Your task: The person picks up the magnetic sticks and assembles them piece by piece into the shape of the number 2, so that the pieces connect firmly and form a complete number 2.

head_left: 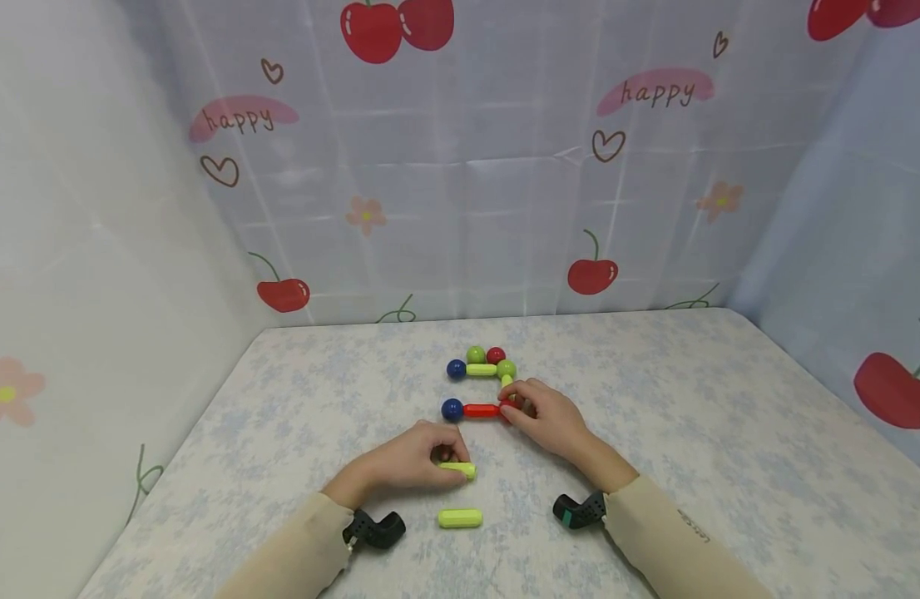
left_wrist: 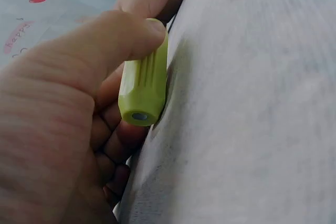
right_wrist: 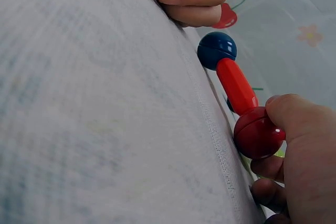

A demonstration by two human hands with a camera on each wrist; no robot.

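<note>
My left hand (head_left: 418,456) pinches a yellow-green magnetic rod (left_wrist: 143,85) between thumb and fingers, low over the table. A metal disc shows in the rod's near end. With thumb and fingers my right hand (head_left: 550,418) grips a red ball (right_wrist: 259,132), partly hidden by the fingers in the head view. From that ball a red rod (head_left: 481,410) runs left to a dark blue ball (head_left: 452,409). Behind them, a green ball (head_left: 506,368) joins a yellow-green rod (head_left: 481,369) ending at another blue ball (head_left: 456,369). A short yellow-green rod (head_left: 506,381) reaches from the green ball toward my right fingers.
A loose yellow-green rod (head_left: 460,518) lies in front of my left hand. Behind the built shape sit a green ball (head_left: 476,354) and a red ball (head_left: 496,355). The cloth-covered table (head_left: 318,374) meets a printed curtain (head_left: 475,166) at the back.
</note>
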